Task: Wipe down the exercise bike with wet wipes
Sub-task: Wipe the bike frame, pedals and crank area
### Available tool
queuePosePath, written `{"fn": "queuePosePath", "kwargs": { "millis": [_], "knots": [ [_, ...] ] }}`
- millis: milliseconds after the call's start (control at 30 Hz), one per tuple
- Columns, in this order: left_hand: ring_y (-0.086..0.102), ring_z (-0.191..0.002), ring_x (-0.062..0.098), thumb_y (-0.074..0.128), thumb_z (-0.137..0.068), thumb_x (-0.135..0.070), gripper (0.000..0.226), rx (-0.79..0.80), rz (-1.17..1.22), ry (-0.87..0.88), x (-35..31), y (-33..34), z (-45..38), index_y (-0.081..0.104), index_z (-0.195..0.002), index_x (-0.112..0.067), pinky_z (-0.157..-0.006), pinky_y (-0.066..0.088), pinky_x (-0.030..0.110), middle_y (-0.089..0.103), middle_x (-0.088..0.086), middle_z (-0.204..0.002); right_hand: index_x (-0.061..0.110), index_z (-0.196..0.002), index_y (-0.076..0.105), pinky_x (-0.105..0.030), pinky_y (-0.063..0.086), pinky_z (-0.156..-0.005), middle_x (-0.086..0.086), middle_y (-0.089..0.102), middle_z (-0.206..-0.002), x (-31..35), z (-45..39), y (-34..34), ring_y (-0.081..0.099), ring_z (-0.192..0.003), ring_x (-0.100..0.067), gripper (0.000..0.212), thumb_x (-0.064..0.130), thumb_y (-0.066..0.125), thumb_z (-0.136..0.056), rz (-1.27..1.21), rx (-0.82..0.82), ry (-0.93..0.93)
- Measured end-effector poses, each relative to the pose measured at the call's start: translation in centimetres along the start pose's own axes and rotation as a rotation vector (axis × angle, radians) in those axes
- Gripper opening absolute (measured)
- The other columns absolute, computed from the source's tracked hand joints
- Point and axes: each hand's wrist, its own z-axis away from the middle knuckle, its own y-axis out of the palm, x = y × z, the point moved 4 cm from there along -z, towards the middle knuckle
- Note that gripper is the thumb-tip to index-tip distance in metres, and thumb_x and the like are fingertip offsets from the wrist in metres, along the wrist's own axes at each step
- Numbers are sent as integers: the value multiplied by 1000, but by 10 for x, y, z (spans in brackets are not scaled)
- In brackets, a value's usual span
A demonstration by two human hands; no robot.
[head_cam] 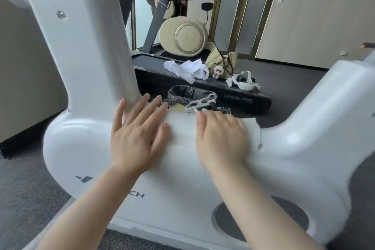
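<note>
Two hands lay flat on white exercise bike (81, 144) frame: left hand (136, 136) fingers spread, right hand (221, 138) pressing wet wipe (182, 134) w/ relaxed fingers. Wipe's long axis ran left-right btwn hands.

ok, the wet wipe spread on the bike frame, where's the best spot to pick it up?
Probably the free right edge of the wet wipe, beyond the right hand. It lies flat over the curved bike frame, so pinch that edge from the right and peel it up; the left hand presses its other end.

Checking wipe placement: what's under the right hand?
A white wet wipe spread over the exercise bike frame, pressed by the right hand. The part beneath the palm is hidden.
</note>
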Motion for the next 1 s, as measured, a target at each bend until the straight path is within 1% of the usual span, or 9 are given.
{"fn": "queuePosePath", "kwargs": {
  "millis": [100, 200, 267, 333, 433, 533, 767, 900, 1000],
  "knots": [
    [52, -128, 17, 34, -97, -37, 45, 36, 2, -40, -2, 0, 0, 65, -124, -20, -120, 10, 39, 65, -6, -126, 20, -124, 60, -37, 40, -94, 1, 65, -112, 11, 14, 1, 57, -106, -24, 47, 37, 24, -98, -74, 12, -195],
    [54, -126, 18, 34, -97, -38, 46, 33, -6, -48, -1, 0, 0, 66, -122, -19, -119, 9, 39, 66, -4, -124, 12, -138, 49, -41, 39, -104, -4, 57, -132, -26, 30, -7, 50, -124, -26, 49, 36, 30, -100, -18, 13, -322],
    [53, -126, 19, 33, -97, -38, 46, 32, -9, -54, -3, 1, 0, 66, -122, -18, -119, 8, 39, 66, -4, -125, 10, -138, 49, -43, 37, -105, -7, 58, -131, -55, 34, -13, 51, -123, -29, 54, 42, 28, -100, 56, -2, -256],
    [52, -127, 19, 33, -97, -37, 46, 37, -12, -46, -2, 1, 1, 65, -123, -18, -120, 7, 40, 65, -4, -126, 9, -133, 52, -43, 36, -106, -8, 61, -122, -72, 31, -16, 54, -116, -31, 59, 48, 25, -99, 103, -19, -182],
    [49, -129, 18, 33, -98, -36, 44, 48, -15, -46, -1, 2, 2, 63, -125, -19, -120, 4, 39, 63, -5, -128, 10, -128, 54, -43, 32, -105, -8, 62, -114, -71, 31, -16, 54, -108, -32, 54, 46, 27, -98, 118, -75, -148],
    [44, -133, 15, 34, -99, -33, 41, 53, 2, -94, -4, 4, 5, 60, -128, -20, -120, -1, 36, 60, -7, -132, 12, -127, 54, -42, 32, -103, -8, 60, -116, -68, 34, -15, 52, -109, -32, 51, 44, 28, -98, 97, -65, -145],
    [27, -142, 10, 30, -98, -22, 43, 126, 84, -336, -24, 7, 7, 51, -135, -20, -117, -6, 43, 50, -10, -140, 15, -134, 49, -40, 25, -102, -6, 57, -125, -73, 32, -17, 47, -115, -31, 53, 47, 26, -99, 69, 0, -157],
    [22, -145, 12, 26, -99, -22, 45, 234, 55, -345, -26, 2, 6, 45, -140, -21, -117, -5, 46, 43, -8, -146, 22, -132, 56, -35, 29, -93, 5, 60, -129, -74, 40, -17, 46, -114, -20, 44, 46, 38, -101, -40, -162, -180],
    [17, -147, 12, 24, -101, -28, 47, 402, 10, -326, -26, -10, 3, 37, -145, -24, -117, -4, 47, 36, -10, -152, 21, -121, 67, -25, 32, -93, 9, 65, -123, -76, 47, -16, 47, -106, -14, 29, 33, 51, -100, -183, -297, -254]
  ]
}}
